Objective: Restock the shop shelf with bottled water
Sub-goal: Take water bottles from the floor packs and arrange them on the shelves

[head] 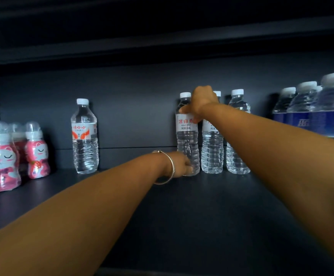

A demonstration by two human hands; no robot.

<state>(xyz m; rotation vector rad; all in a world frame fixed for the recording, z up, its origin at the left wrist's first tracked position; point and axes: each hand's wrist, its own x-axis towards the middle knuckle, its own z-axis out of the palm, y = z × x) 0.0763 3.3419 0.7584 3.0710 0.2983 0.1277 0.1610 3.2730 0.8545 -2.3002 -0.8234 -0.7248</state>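
Two bare arms reach out over the dark shelf [212, 206], and the front of it is bare. The left hand [182, 164], with a silver bangle [171, 168] on its wrist, is down low, and its fingers [189, 169] curl round the bottom of a water bottle [187, 140]. The right hand [202, 101] is up high at the same bottle; its thumb presses the neck, but I cannot tell if the other fingers hold it or the bottle behind. So both hands are on this one bottle, which stands up straight near the back of the shelf. Two more bottles [212, 148] like it stand just to its right, in a row, close together. Well off to the left stands a lone bottle [85, 140] with an orange label. Pink drinks [36, 154] with a cat face sit at the far left. Blue bottles [321, 116] crowd the far right. I think the job is only partly done. A few waters are in place, and the one in hand looks almost set down. There is a big gap between the lone bottle and the row, and room in front too, so more bottles can go there.
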